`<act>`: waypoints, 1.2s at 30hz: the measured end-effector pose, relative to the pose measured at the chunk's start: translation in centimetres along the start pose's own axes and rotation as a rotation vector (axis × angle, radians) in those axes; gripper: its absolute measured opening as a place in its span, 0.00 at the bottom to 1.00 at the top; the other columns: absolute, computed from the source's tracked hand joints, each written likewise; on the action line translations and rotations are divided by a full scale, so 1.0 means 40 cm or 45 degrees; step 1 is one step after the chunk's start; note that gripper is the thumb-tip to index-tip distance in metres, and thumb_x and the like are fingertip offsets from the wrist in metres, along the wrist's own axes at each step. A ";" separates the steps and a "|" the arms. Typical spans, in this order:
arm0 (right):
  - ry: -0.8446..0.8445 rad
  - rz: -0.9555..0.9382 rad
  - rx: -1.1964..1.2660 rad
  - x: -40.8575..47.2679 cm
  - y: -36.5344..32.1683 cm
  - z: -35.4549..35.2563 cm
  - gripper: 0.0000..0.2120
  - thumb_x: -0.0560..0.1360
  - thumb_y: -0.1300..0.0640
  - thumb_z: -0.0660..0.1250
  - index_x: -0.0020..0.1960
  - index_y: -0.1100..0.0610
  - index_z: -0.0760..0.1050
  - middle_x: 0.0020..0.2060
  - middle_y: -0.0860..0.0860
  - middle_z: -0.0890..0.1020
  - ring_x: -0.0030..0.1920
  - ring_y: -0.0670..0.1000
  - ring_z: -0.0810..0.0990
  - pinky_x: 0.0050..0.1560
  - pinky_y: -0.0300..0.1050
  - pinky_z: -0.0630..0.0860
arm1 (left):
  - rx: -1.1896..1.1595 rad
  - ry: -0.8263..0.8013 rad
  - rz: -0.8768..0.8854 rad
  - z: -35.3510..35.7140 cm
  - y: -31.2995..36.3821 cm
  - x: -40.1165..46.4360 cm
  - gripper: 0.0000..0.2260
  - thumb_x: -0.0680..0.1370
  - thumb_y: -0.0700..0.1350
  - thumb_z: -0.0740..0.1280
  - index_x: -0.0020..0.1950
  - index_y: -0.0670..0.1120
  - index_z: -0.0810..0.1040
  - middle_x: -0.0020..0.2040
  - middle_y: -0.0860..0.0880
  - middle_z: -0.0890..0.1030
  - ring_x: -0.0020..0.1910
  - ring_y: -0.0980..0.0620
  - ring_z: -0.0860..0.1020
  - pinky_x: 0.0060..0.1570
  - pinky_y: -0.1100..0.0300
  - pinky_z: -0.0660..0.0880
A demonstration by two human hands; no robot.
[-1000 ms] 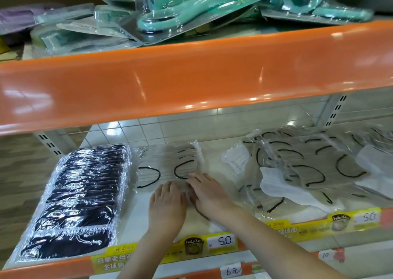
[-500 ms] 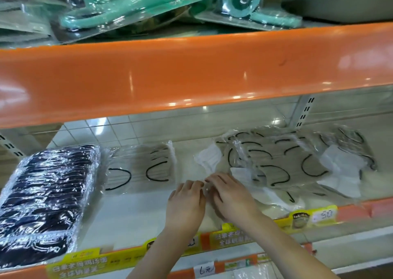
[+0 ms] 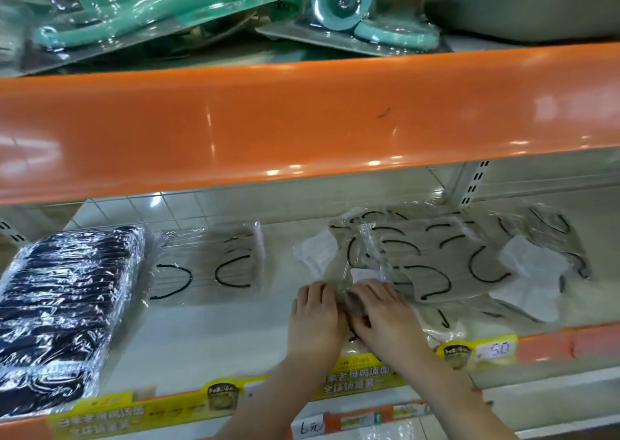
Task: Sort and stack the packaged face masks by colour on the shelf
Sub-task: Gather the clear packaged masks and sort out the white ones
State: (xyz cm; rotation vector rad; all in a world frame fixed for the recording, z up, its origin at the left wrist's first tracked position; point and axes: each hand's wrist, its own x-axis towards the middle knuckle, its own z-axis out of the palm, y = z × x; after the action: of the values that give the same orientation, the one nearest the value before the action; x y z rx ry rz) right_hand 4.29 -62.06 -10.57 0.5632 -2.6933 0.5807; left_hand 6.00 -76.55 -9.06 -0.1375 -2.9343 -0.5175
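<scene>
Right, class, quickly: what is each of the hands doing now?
Left hand: open, fingers resting on a clear mask packet.
Right hand: holding the same packet.

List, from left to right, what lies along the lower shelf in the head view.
Stack of black masks → neat stack of beige masks → left hand → right hand → loose pile of beige and white masks.

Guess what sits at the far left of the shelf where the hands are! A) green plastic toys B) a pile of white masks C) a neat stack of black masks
C: the stack of black masks in shiny wrap lies at the shelf's left end.
</scene>
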 end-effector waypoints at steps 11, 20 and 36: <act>0.232 0.056 -0.041 -0.006 0.012 0.016 0.06 0.71 0.59 0.71 0.46 0.54 0.76 0.44 0.48 0.79 0.44 0.52 0.79 0.44 0.47 0.76 | 0.091 -0.038 -0.035 0.005 -0.001 0.000 0.18 0.72 0.53 0.59 0.48 0.43 0.81 0.46 0.45 0.81 0.44 0.42 0.80 0.38 0.53 0.77; 0.275 0.153 0.017 -0.012 0.010 0.009 0.07 0.76 0.55 0.60 0.47 0.53 0.77 0.42 0.47 0.80 0.41 0.50 0.78 0.40 0.45 0.75 | -0.053 0.044 0.013 0.017 -0.011 0.007 0.19 0.69 0.54 0.67 0.55 0.45 0.80 0.44 0.47 0.79 0.43 0.43 0.79 0.40 0.52 0.76; 0.265 0.199 0.043 -0.006 0.008 -0.001 0.04 0.72 0.63 0.70 0.44 0.56 0.76 0.38 0.49 0.79 0.39 0.53 0.77 0.37 0.47 0.75 | -0.774 -0.294 -0.301 -0.046 0.037 0.028 0.23 0.75 0.39 0.67 0.69 0.50 0.68 0.47 0.56 0.75 0.43 0.59 0.74 0.38 0.75 0.71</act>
State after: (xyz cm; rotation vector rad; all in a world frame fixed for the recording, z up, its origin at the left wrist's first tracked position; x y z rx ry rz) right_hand 4.37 -61.70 -10.74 0.2845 -2.5480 0.6862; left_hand 5.33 -75.71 -6.67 0.0889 -2.9122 -1.5101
